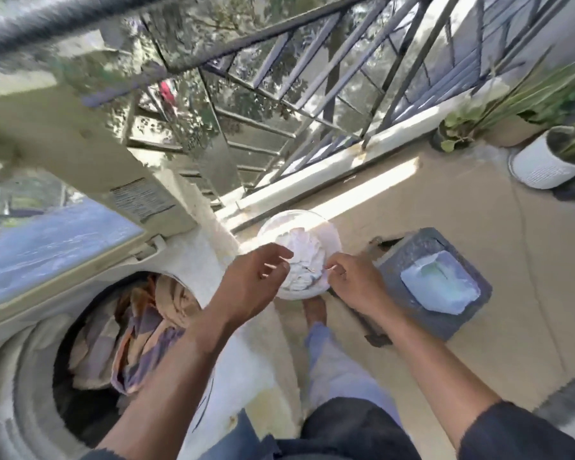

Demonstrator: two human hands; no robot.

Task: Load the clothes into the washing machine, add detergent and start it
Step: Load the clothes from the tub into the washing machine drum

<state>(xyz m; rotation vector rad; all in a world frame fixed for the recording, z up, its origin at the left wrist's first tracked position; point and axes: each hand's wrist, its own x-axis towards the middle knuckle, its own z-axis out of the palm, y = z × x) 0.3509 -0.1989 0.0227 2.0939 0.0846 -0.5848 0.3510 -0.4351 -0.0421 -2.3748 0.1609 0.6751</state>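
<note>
Head view: washer lid label point(142, 198) unreadable.

Clothes point(136, 330) in washing machine point(20, 376); bowl point(329, 234) right, potted plants point(545, 154) beyond.

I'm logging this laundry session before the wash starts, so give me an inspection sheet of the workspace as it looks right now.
Surface: tan balcony floor, sunlit strip near the railing.
Job's things: top-loading washing machine, lid raised; clothes already in the drum; round white container of white powder held above the floor.
Clutter: grey box with a pale bag on top.
Grippers: left hand grips the container's near edge; right hand pinches a thin stick-like item, too blurred to name.
Cables: nothing seen.
Surroundings: metal railing, potted plants, trees beyond.
</note>
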